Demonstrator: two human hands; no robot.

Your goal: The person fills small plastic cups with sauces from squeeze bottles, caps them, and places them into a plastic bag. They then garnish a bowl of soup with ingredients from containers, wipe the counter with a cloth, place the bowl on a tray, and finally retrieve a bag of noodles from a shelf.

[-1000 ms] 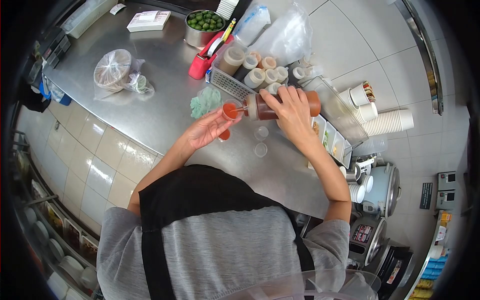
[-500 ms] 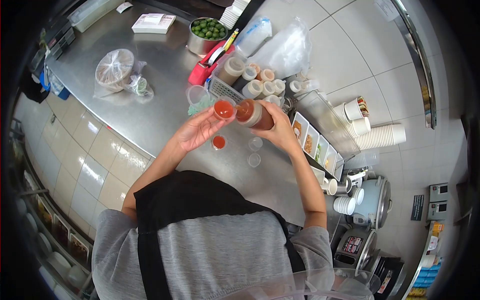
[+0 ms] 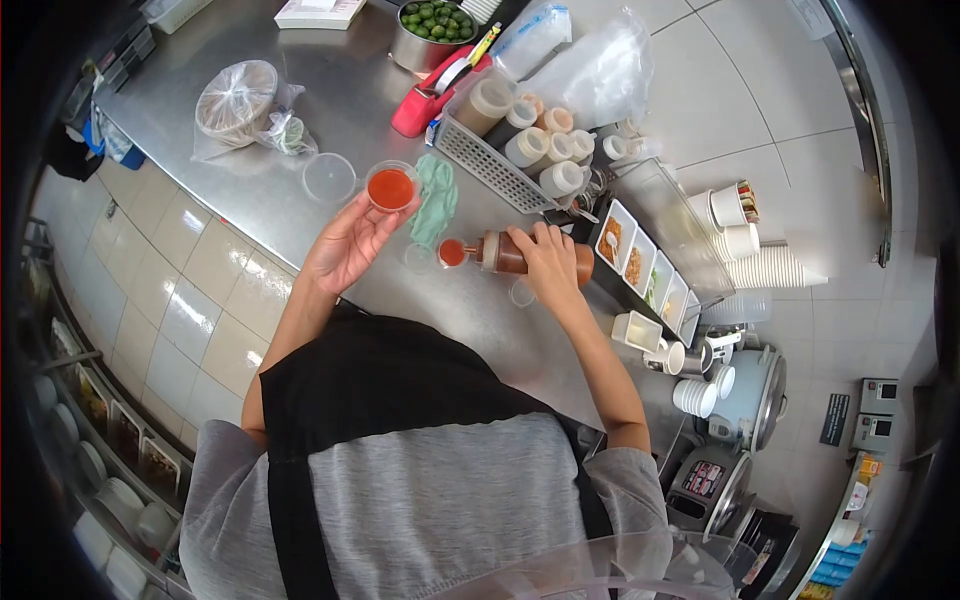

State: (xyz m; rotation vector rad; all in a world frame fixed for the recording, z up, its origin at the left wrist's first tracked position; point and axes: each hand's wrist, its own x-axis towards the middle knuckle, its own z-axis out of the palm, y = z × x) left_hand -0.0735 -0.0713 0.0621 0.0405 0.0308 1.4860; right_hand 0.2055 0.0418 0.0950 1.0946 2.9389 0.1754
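The fingers of my left hand [image 3: 348,245] grasp a cup of red sauce [image 3: 390,188]. My right hand [image 3: 550,265] grips a sideways sauce bottle [image 3: 510,259], nozzle toward nine o'clock at a second cup [image 3: 453,253]. From the held cup, a green cloth [image 3: 436,203] lies at three o'clock.

Single head-worn view, forward and down

We find the squeeze bottle [image 3: 510,258] partly hidden under the right hand [image 3: 551,266], a white box [image 3: 320,14] edge-cropped past the left hand [image 3: 348,247].
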